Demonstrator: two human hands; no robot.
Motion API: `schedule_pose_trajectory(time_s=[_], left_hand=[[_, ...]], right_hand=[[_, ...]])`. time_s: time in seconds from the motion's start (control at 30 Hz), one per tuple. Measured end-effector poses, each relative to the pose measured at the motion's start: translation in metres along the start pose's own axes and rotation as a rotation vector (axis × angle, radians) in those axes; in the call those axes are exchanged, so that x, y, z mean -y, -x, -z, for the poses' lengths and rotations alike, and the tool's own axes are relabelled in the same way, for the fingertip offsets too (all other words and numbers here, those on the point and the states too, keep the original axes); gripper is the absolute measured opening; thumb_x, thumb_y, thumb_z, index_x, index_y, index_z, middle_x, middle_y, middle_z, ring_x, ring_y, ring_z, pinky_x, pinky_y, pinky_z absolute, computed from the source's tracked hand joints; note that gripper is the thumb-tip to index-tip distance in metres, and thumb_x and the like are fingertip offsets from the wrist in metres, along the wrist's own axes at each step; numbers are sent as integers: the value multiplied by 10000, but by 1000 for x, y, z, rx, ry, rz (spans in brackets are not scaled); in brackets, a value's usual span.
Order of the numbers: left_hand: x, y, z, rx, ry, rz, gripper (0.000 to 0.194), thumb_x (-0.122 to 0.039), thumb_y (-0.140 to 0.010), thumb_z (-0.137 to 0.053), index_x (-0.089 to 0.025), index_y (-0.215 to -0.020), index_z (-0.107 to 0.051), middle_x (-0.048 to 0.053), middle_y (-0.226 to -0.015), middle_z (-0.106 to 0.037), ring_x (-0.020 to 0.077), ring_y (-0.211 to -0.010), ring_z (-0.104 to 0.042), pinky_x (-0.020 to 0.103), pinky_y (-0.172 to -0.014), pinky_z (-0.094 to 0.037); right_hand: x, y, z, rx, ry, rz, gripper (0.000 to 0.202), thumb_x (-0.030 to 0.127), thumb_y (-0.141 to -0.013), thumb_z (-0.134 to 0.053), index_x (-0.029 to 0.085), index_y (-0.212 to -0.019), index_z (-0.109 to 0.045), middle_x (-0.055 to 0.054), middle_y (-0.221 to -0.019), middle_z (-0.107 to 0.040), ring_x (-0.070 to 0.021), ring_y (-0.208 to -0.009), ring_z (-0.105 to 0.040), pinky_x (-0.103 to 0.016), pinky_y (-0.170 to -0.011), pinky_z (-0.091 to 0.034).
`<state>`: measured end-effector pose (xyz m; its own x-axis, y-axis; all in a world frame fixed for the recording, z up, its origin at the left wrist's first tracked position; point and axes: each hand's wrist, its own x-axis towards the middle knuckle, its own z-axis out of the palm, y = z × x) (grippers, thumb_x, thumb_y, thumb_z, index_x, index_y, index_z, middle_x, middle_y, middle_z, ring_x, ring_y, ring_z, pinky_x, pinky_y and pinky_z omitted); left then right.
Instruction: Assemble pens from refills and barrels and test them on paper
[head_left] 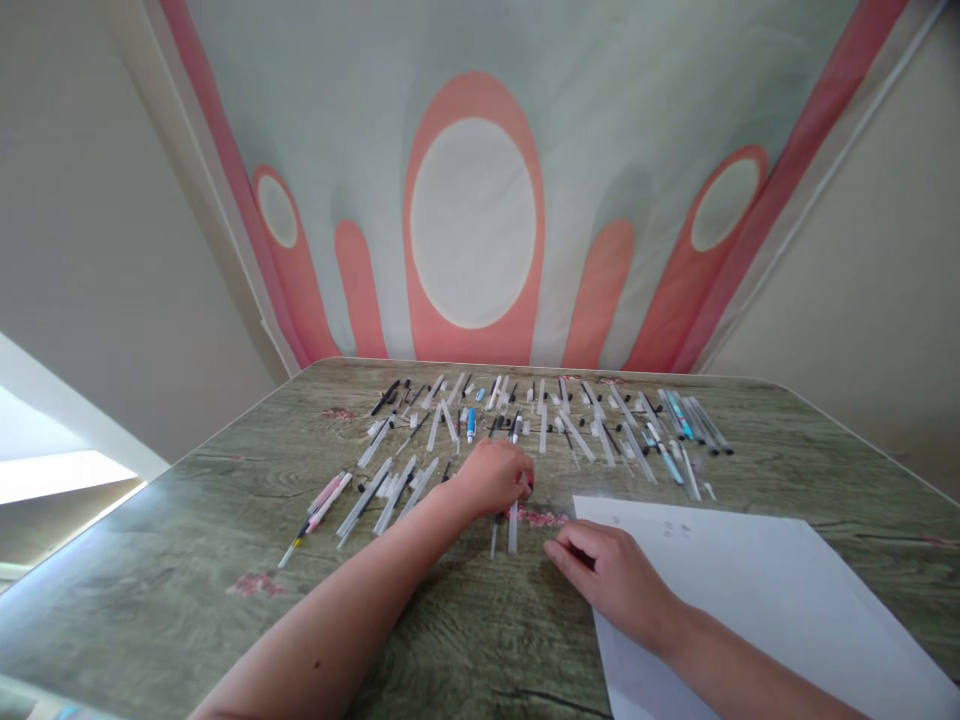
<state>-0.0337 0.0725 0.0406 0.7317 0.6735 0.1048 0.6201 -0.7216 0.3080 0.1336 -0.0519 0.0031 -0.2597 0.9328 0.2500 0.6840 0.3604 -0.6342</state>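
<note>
Rows of taken-apart pens lie across the wooden table [465, 620], with clear barrels, thin refills and small dark caps. My left hand [496, 475] is over the near row at the middle, fingers curled down; a small dark piece shows at its fingertips, too small to name. Just below those fingers lie a clear barrel [513, 528] and a thin refill [493, 538]. My right hand [600, 565] rests at the left edge of a white paper sheet [757, 590], its fingers curled with thumb and forefinger close together; whether it holds anything is hidden.
Pink pen parts [328, 503] lie at the left, a blue piece [471, 425] in the middle rows, and several grey barrels [705, 425] at the right. Small marks or bits show on the paper. A patterned curtain [375, 120] hangs behind the table.
</note>
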Motion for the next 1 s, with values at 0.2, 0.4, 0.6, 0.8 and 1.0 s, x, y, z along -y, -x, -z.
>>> schedule_pose_trajectory(time_s=[0.2, 0.4, 0.6, 0.8, 1.0], left_hand=[[-12, 0, 8, 83, 342, 55, 234, -348, -732, -602, -169, -867, -665, 4, -727, -644, 126, -651, -577, 209, -580, -421], [-27, 3, -3, 243, 862, 151, 235, -327, -681, -645, -127, -804, -628, 3, -639, -616, 108, -548, -546, 207, -510, -420], [-19, 2, 7, 218, 642, 97, 206, -309, -726, -610, -153, -849, -663, 10, -697, -635, 121, -612, -560, 223, -576, -425], [11, 6, 21, 26, 11, -103, 267, -84, -652, -606, -229, -852, -704, 26, -832, -627, 190, -879, -546, 294, -826, -391], [17, 5, 6, 85, -149, -195, 192, -117, -690, -635, -251, -813, -700, 40, -868, -590, 204, -922, -502, 308, -846, -365]], right_hand=[[-6, -3, -2, -197, -267, -134, 240, 367, -869, -507, 226, -1064, -502, -10, -856, -627, -124, -611, -570, -233, -578, -443], [-11, -5, -2, -265, -280, -169, 214, 389, -850, -544, 229, -993, -535, 8, -739, -626, -141, -615, -587, -237, -564, -449], [-10, -4, 2, -289, -201, -138, 146, 350, -864, -528, 227, -930, -569, -7, -783, -629, -153, -670, -580, -257, -613, -449], [-11, -4, -1, -257, -210, -127, 98, 307, -845, -541, 216, -874, -565, -25, -829, -634, -157, -696, -586, -267, -639, -459], [-12, -5, -5, -193, -418, -187, 93, 287, -848, -527, 205, -804, -521, -27, -839, -638, -146, -693, -605, -261, -658, -456]])
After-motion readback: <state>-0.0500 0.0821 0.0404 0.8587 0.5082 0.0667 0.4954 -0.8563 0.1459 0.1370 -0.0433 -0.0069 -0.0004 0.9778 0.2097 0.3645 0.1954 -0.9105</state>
